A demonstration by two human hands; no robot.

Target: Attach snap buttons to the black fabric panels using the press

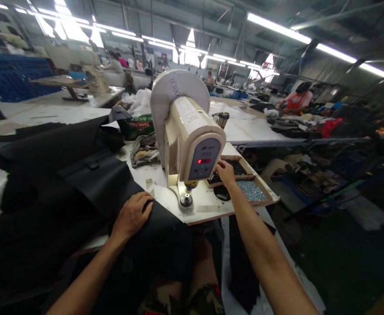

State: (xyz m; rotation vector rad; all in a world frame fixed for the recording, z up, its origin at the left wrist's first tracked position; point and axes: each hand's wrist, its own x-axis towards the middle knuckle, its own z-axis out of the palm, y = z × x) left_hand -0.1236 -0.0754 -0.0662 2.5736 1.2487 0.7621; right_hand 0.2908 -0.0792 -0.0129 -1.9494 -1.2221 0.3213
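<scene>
- At a white worktable [208, 206] in a large, strip-lit workshop, seen from the worker's own head, a cream press machine [188, 131] stands straight ahead.
- The machine's front panel shows a small red display [203, 161]. Below it, a round metal die [186, 200] sits on the tabletop.
- The left hand [133, 214] lies palm down, fingers spread and relaxed, on a sheet of black fabric [80, 183]. It grasps nothing.
- The black fabric covers the left part of the table and drapes over the near edge onto the worker's lap. Its edge lies near the metal die.
- The right hand [225, 171] reaches past the machine's right side into a wooden tray [272, 199] at the table's right corner.
- Its fingers curl down into the tray's far compartment, which holds dark pieces [236, 166]. Whether they have pinched anything cannot be told.
- The tray's near compartment holds a heap of tiny silvery-blue parts [253, 190], just beside the right wrist.
- Behind the machine sit a green box [136, 126] and a lidded cup [222, 118].
- Far right, at another table, a person in an orange top [297, 99] bends over work.
</scene>
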